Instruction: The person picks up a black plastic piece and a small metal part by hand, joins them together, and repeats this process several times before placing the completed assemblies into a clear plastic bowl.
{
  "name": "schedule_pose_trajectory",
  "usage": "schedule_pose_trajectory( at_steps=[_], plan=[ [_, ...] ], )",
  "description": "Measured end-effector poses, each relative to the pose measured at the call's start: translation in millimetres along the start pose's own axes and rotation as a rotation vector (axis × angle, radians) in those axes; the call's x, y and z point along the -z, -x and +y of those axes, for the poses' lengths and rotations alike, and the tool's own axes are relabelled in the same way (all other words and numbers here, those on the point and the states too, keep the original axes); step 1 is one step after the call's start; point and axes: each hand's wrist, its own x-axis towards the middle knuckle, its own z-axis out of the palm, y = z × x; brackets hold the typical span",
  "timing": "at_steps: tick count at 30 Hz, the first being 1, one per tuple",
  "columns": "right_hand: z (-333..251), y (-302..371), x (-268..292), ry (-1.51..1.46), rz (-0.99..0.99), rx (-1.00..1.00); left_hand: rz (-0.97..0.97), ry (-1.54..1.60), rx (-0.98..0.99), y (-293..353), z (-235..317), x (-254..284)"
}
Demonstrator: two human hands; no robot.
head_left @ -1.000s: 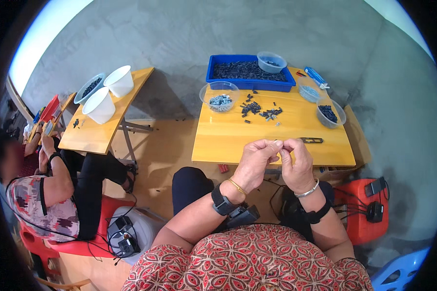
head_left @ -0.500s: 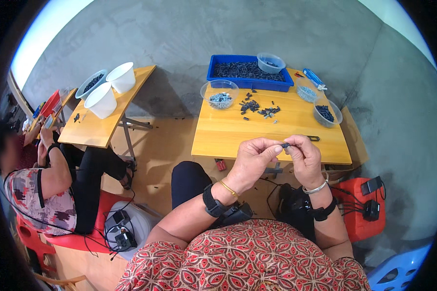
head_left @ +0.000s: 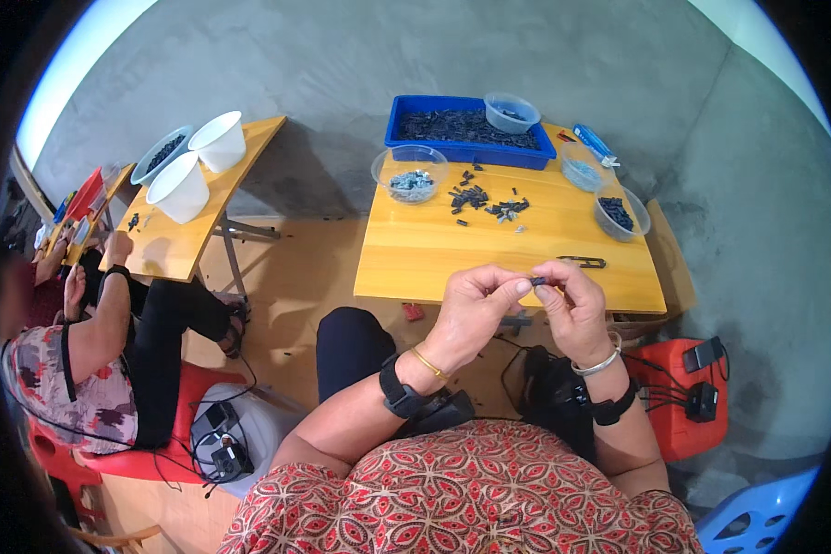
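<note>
Just over the near edge of the wooden table (head_left: 406, 263), my two hands meet at a small black plastic piece (head_left: 538, 281). The fingertips of my left hand (head_left: 475, 312) pinch one end of it. At its other end, my right hand (head_left: 574, 309) grips with thumb and forefinger. Fingers cover much of the piece, so its exact kind is unclear. A slim black hand tool (head_left: 582, 262), perhaps thread snips, lies on the tabletop just beyond my right hand. Farther back, loose black pieces (head_left: 471, 197) are scattered in small heaps.
A blue tray (head_left: 415, 143) full of black pieces is at the back, with a clear bowl (head_left: 511, 113) in it. Other bowls hold grey-blue parts (head_left: 411, 185), light blue bits (head_left: 584, 174) and black pieces (head_left: 616, 214). At left, a co-worker (head_left: 74, 369) sits beside another table (head_left: 180, 245) with white tubs (head_left: 177, 189).
My hands keep their pinch on the black piece, which has turned slightly. The co-worker's hands have parted, one moving onto the edge of their table. The whole view has shifted a little.
</note>
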Motion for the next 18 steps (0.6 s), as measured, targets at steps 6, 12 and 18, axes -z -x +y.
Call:
schedule_pose_trajectory(
  at_steps=[6,12,18],
  plan=[
    [26.3,-0.2,4.8,0.126,-0.014,-0.106,0.006,-0.035,0.18,-10.3,-17.4,15.3],
    [117.2,-16.8,73.7,0.422,0.2,-0.359,0.079,0.056,0.229,-24.0,-38.1,40.2],
    [196.8,-81.8,118.5,1.186,0.189,0.153,0.075,0.064,0.21,-64.2,-60.7,35.7]
  ],
)
